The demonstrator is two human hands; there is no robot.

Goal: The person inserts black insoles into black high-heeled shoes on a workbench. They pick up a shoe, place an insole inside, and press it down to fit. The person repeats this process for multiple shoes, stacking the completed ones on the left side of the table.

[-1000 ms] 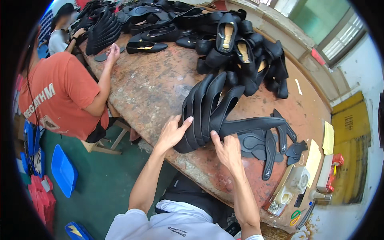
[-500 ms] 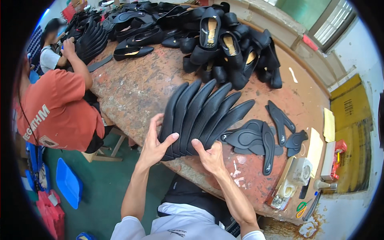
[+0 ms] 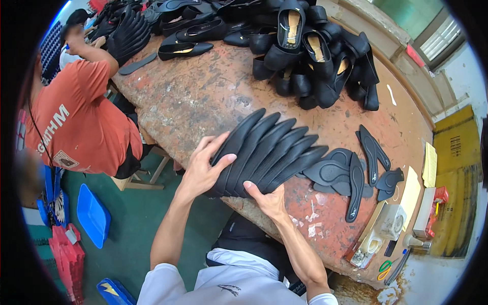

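A fanned stack of black pointed insoles (image 3: pixel 267 160) is held up over the near edge of the worktable, its tips spread toward the upper right. At the stack's left side is my left hand (image 3: pixel 203 170), thumb on the front and fingers behind the outer insole. My right hand (image 3: pixel 268 201) grips the lower right, its thumb pressed on the front and the other fingers mostly hidden. Just right of the stack, several loose black insoles (image 3: pixel 330 173) lie overlapping on the table.
Black flat shoes (image 3: pixel 317 56) are heaped on the worktable's (image 3: pixel 188 96) far side. At left, a co-worker in an orange shirt (image 3: pixel 84 119) sits beside it. Scissors (image 3: pixel 385 270) and a small tray (image 3: pixel 368 244) lie at the right edge. A blue bin (image 3: pixel 93 216) stands on the floor.
The insole fan has tilted further to the right, its tips now spread more evenly. My left hand has moved slightly higher along its side. The whole view has shifted a little.
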